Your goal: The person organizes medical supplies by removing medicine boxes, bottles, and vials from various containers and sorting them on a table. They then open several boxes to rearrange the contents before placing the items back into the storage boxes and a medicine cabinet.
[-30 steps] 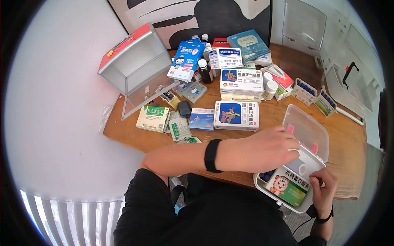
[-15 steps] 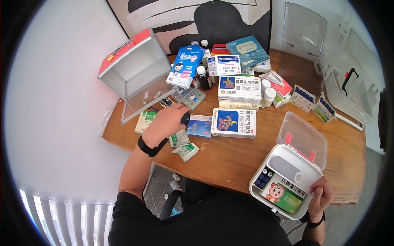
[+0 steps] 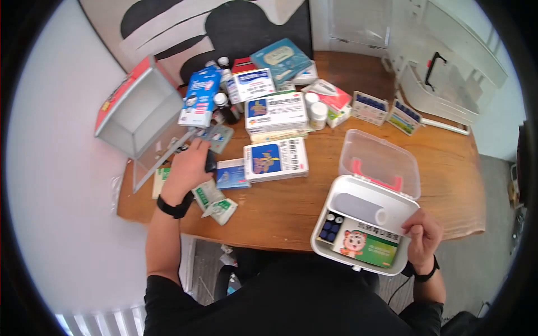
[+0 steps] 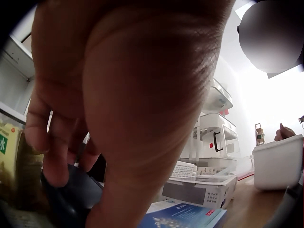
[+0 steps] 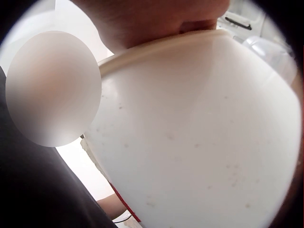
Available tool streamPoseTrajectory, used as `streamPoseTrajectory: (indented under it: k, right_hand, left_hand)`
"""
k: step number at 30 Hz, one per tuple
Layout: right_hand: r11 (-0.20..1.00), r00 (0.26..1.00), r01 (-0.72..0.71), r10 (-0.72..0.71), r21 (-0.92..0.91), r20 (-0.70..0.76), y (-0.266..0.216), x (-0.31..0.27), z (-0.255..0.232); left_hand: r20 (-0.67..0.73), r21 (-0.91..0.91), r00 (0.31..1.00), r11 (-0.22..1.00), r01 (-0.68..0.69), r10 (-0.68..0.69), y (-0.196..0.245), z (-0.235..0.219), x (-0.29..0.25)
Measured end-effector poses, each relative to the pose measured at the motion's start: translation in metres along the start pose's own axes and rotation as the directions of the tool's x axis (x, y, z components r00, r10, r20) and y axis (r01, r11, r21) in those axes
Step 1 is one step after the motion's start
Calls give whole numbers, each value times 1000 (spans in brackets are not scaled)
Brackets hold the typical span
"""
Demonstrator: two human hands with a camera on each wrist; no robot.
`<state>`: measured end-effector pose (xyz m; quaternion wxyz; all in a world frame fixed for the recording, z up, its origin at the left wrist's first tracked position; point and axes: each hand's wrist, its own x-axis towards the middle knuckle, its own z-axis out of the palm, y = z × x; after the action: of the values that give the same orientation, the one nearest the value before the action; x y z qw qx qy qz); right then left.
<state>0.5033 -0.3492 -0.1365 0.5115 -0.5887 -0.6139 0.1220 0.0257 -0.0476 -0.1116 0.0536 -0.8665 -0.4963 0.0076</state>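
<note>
Left hand (image 3: pixel 190 164): grip pinched dark case (image 3: pixel 210 162).
Right hand (image 3: pixel 424 229): grip pinched white storage box (image 5: pixel 190 123) at rim.
Box lid (image 3: pixel 382 157): stood open.

We see the desk (image 3: pixel 448 190) in grained wood with a soft sheen. At its front edge, the white box (image 5: pixel 190 118) looks like smooth plastic, its lid (image 3: pixel 384 154) clear and glossy. Toward the left edge, we find a smooth, shiny dark object (image 4: pixel 71 202) beside a blue carton (image 3: pixel 232 175) of printed card.

Small dark rounded case (image 3: pixel 210 162) — well left of an upright white box (image 3: pixel 358 188), clear lid (image 3: pixel 381 154) open
</note>
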Motion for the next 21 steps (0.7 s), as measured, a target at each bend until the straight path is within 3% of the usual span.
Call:
streamPoseTrajectory:
  k: [4,8,10,12,15,17,18,19,20,21]
  right_hand:
    - [1000,1000,19,-19,-5,-15,2,-1,1]
    - [1000,1000,-5,5,-5,-10,3,0,1]
    - [999,1000,10,-10,-32,1,0,1,-1]
    - [998,1000,10,-9,-65,25,-6,4,-5]
    - [989,975,145,-140,16,-174,1,2,2]
    - [973,927,198,-146,119,-346,14,-4,4]
    - [958,896,247,-168,148,-410,18,-2,7]
    - [959,893,248,-172,135,-415,20,-4,6]
    - [961,896,192,-89,198,-436,19,-7,7]
    - [954,892,139,-4,267,-451,21,-9,6]
  left_hand:
    - [-58,1,998,1000,3,-3,11,-17,-9]
    - [-86,-143,996,990,-3,-10,26,-51,-17]
    - [-298,-145,931,954,-264,212,39,-65,-19]
    - [-328,-264,904,893,-365,272,69,-86,-18]
    - [-293,-475,890,755,-453,350,131,-117,-6]
    - [-229,-582,779,560,-590,583,177,-132,4]
    - [-238,-585,770,545,-601,592,199,-132,10]
    - [-262,-627,714,448,-638,649,226,-129,15]
    - [-295,-659,650,344,-669,701,249,-126,19]
    - [-272,-630,628,359,-689,729,270,-126,23]
